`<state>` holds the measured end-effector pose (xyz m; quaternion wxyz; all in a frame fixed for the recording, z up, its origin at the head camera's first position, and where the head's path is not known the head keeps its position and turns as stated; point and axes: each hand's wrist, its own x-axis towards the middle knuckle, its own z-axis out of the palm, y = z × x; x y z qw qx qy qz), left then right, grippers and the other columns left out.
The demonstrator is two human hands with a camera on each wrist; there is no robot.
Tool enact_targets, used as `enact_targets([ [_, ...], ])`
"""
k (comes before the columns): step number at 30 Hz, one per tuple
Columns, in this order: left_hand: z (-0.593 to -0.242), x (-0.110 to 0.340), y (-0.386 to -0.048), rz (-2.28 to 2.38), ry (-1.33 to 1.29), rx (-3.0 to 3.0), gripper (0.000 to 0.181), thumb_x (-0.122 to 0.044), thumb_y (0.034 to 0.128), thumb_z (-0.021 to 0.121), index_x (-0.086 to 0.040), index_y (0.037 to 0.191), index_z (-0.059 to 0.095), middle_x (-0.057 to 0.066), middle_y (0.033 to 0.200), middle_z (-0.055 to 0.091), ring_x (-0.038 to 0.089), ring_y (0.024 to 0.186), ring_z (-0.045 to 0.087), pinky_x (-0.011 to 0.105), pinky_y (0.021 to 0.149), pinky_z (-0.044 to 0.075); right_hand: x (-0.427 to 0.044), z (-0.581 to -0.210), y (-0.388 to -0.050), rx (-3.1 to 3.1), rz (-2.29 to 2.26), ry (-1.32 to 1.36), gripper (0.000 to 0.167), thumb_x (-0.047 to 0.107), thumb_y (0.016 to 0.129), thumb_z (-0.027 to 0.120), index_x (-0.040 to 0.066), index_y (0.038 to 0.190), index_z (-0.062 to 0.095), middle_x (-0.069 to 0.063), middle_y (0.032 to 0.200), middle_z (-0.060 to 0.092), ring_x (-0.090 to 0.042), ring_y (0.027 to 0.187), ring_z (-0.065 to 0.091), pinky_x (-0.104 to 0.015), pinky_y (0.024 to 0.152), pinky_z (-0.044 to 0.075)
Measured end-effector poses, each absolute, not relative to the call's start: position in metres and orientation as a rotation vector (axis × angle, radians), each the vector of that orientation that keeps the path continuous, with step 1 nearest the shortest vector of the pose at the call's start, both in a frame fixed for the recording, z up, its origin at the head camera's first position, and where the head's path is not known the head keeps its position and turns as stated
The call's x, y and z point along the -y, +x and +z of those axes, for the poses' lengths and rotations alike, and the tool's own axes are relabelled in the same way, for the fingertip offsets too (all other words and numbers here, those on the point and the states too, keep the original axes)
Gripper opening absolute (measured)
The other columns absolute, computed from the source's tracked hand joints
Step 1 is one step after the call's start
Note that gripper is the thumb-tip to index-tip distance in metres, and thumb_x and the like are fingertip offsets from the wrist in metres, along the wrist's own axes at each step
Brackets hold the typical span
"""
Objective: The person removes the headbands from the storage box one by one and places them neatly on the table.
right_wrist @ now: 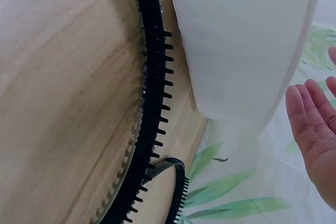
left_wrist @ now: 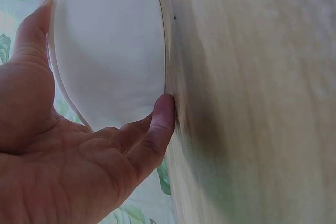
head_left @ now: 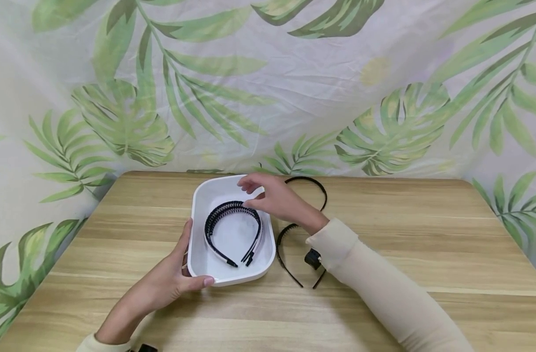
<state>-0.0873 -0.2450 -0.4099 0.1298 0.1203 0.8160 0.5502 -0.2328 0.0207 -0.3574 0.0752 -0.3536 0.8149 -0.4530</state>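
A white container (head_left: pixel 229 279) with rounded corners stands on the table, with several black toothed headbands (head_left: pixel 212 218) lying together inside. My left hand (head_left: pixel 168 274) grips its left side, thumb over the front left corner; in the left wrist view this hand (left_wrist: pixel 100 156) lies against the outer wall (left_wrist: pixel 110 51). Over the back right part of the container is my right hand (head_left: pixel 278 198), fingers loosely bent and nothing visible in them. The right wrist view shows that hand (right_wrist: pixel 317 140) beside the container's rim, fingers nearly straight.
To the right of the container, two black headbands lie on the wooden table (head_left: pixel 404 234), one farther back (head_left: pixel 324 190) and one nearer (head_left: pixel 282 256), partly under the right forearm. A leaf-patterned cloth (head_left: pixel 303 98) hangs behind the table.
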Motion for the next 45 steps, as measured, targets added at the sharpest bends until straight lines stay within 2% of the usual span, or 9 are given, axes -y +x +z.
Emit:
enact_targets([
  [4,-0.409,0.245,-0.087,1.593,0.333,-2.368,0.134,-0.012,0.0894,0.084,-0.025,0.164,-0.027,0.033,0.172,-0.001,0.042,0.127,0.058,0.024,0.092,0.057,-0.015,-0.359,-0.236,-2.431,-1.354,-1.062,0.042,0.005,0.095,0.075,0.001,0.135,0.064,-0.017,0.129,0.069,-0.03,0.12,0.065,-0.031,0.099,0.057],
  [8,-0.409,0.245,-0.087,1.584,0.319,-2.367,0.135,-0.013,0.0889,0.085,-0.025,0.163,-0.027,0.032,0.172,-0.003,0.042,0.128,0.058,0.024,0.092,0.057,-0.01,-0.363,-0.238,-2.41,-1.367,-1.062,0.04,0.004,0.095,0.075,0.0,0.134,0.065,-0.019,0.127,0.069,-0.035,0.121,0.064,-0.034,0.1,0.058],
  [14,-0.409,0.245,-0.087,1.59,0.307,-2.358,0.135,-0.013,0.0885,0.085,-0.025,0.163,-0.028,0.033,0.172,-0.003,0.042,0.127,0.059,0.023,0.09,0.058,-0.004,-0.367,-0.242,-2.424,-1.339,-1.072,0.04,0.003,0.096,0.073,0.0,0.135,0.064,-0.018,0.128,0.068,-0.032,0.12,0.064,-0.03,0.098,0.057],
  [20,-0.41,0.245,-0.087,1.614,0.304,-2.333,0.136,-0.012,0.0885,0.084,-0.026,0.163,-0.028,0.034,0.171,0.0,0.042,0.126,0.06,0.022,0.088,0.058,0.0,-0.371,-0.246,-2.414,-1.305,-1.084,0.04,-0.001,0.097,0.071,-0.004,0.135,0.063,-0.023,0.131,0.067,-0.035,0.122,0.063,-0.032,0.098,0.058],
  [25,-0.411,0.246,-0.087,1.621,0.331,-2.338,0.135,-0.011,0.0887,0.084,-0.025,0.164,-0.027,0.033,0.172,-0.001,0.042,0.125,0.06,0.024,0.089,0.059,0.003,-0.373,-0.249,-2.401,-1.272,-1.109,0.04,-0.003,0.096,0.07,-0.006,0.135,0.062,-0.025,0.128,0.066,-0.037,0.121,0.063,-0.028,0.096,0.058],
  [32,-0.41,0.246,-0.087,1.63,0.323,-2.323,0.134,-0.011,0.0891,0.084,-0.022,0.164,-0.028,0.035,0.171,0.0,0.041,0.123,0.061,0.021,0.087,0.058,0.012,-0.377,-0.254,-2.452,-1.146,-1.141,0.04,-0.004,0.096,0.069,-0.004,0.135,0.062,-0.023,0.126,0.067,-0.032,0.118,0.063,-0.045,0.103,0.056],
  [45,-0.409,0.245,-0.088,1.623,0.313,-2.313,0.135,-0.012,0.0887,0.084,-0.023,0.163,-0.028,0.033,0.172,0.0,0.04,0.123,0.061,0.022,0.086,0.058,0.02,-0.383,-0.259,-2.596,-0.909,-1.21,0.04,-0.001,0.095,0.073,0.0,0.135,0.064,-0.016,0.122,0.071,-0.026,0.116,0.064,-0.038,0.104,0.052],
])
